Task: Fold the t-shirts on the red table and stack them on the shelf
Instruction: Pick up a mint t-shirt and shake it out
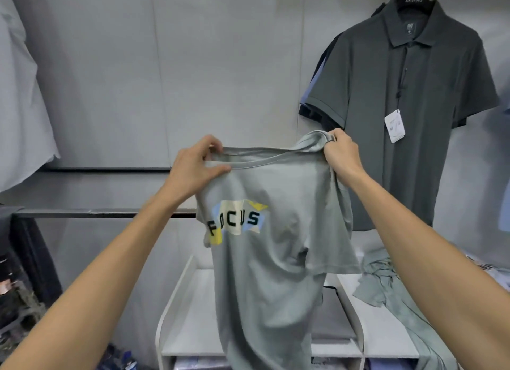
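I hold a grey-green t-shirt (276, 259) up in the air in front of me, its "FOCUS" print facing me. My left hand (197, 167) pinches the collar at its left end. My right hand (342, 151) grips the bunched shoulder fabric at the collar's right end. The shirt hangs down over a white shelf unit (190, 300), hiding much of its top. More grey-green t-shirts (383, 281) lie crumpled on the shelf unit at the right. The red table is out of view.
A dark grey polo shirt (408, 107) with a price tag hangs on the wall at the upper right. A pale shirt (19, 107) hangs at the left. A dark rail (96, 212) runs along the wall behind my left arm. Folded garments (331, 317) sit in the shelf compartment.
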